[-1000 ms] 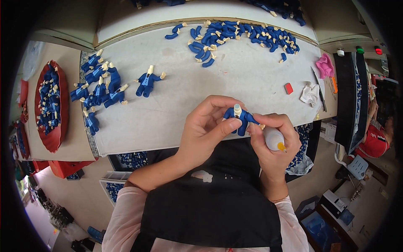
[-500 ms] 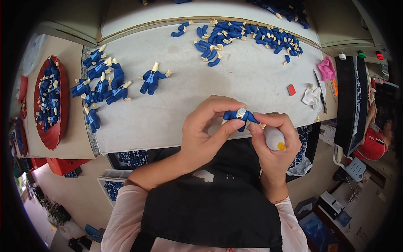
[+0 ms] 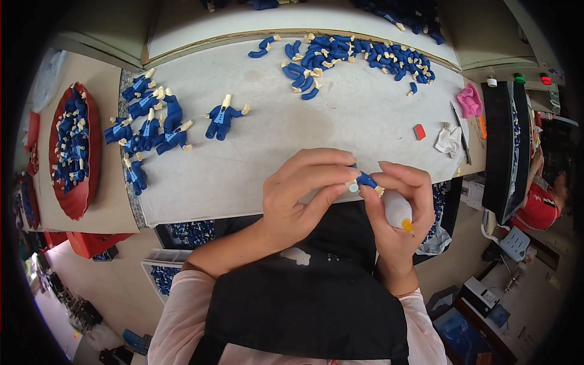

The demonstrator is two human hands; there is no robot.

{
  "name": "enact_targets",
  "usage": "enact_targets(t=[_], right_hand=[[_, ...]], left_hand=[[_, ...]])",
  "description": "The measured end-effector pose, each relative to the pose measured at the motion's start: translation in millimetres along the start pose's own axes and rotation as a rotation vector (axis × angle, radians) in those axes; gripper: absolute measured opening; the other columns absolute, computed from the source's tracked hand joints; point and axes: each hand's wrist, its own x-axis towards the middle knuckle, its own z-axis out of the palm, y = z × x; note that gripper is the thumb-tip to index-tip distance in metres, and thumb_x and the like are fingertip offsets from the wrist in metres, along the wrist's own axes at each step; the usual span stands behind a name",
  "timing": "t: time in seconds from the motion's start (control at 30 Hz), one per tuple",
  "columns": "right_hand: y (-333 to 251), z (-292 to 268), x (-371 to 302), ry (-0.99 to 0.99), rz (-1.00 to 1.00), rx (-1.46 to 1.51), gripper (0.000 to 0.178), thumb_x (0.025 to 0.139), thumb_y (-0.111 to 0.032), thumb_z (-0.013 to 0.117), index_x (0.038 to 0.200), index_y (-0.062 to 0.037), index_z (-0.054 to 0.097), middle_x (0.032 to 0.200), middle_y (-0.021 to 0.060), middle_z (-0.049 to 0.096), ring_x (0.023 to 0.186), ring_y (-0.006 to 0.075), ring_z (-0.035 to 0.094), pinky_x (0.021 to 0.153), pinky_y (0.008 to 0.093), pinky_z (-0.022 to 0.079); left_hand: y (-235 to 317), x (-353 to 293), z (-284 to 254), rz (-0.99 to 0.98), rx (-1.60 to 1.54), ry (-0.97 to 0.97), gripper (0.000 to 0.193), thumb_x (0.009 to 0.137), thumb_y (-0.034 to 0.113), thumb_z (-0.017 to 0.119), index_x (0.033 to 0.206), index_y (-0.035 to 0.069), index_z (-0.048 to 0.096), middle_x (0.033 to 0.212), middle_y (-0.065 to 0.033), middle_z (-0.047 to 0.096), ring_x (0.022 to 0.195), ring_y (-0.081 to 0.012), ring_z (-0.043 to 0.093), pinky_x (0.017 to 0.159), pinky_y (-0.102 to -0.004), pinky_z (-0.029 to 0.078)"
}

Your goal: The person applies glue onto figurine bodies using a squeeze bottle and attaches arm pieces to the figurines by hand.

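Above my apron, my left hand (image 3: 301,191) is closed round a small blue-suited figurine (image 3: 366,180), mostly hidden by the fingers; its pale neck end points toward me. My right hand (image 3: 401,201) has its thumb at the figurine's blue arm and pale hand. Tucked in that same palm is a white squeeze bottle (image 3: 398,208) with a yellow tip, pointing down toward me. On the white table lies one similar headless figurine (image 3: 220,118), and several more figurines (image 3: 149,128) cluster at its left edge. Loose blue arms (image 3: 328,55) are heaped at the far side.
A red oval tray (image 3: 91,194) full of blue pieces stands at the left. On the right lie a red block (image 3: 419,132), crumpled tissue (image 3: 448,140), a pink lump (image 3: 469,100) and a thin dark tool (image 3: 460,131). A person in a red top (image 3: 538,207) is at far right.
My left hand has turned the figurine so its neck end tips toward me, and the fingers now cover more of it. Both hands stay close together; the bottle remains in my right palm.
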Motion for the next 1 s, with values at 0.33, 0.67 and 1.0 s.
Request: enact_targets(t=[0.33,0.67,1.0], right_hand=[[10.8,-3.1,3.0,-0.053,-0.314,-0.175,0.024,0.060,0.007,0.066,0.080,-0.0018,0.056,0.068,0.0094,0.058,0.055,0.0203,0.056,0.050,0.0246,0.043],[13.3,-7.0,1.6,-0.061,-0.459,-0.181,0.022,0.058,0.006,0.066,0.076,-0.0012,0.057,0.065,0.0089,0.057,0.054,0.0199,0.056,0.049,0.0251,0.045],[15.3,-11.8,3.7,-0.099,-0.567,-0.225,0.019,0.059,0.003,0.067,0.076,-0.0007,0.057,0.065,0.0089,0.057,0.054,0.0204,0.056,0.048,0.0249,0.045]], left_hand=[[0.6,-2.8,-1.8,0.015,0.003,-0.004,0.020,0.068,-0.006,0.061,0.087,0.002,0.061,0.094,-0.0133,0.058,0.084,-0.0225,0.058,0.069,-0.0264,0.048],[2.3,-1.8,-2.1,0.058,-0.008,-0.048,0.020,0.068,-0.007,0.061,0.086,0.001,0.060,0.094,-0.0136,0.058,0.084,-0.0229,0.058,0.069,-0.0267,0.048],[2.4,-1.6,-2.6,0.086,-0.014,-0.089,0.022,0.067,-0.008,0.061,0.086,0.002,0.060,0.094,-0.0136,0.058,0.085,-0.0235,0.058,0.070,-0.0270,0.049]])
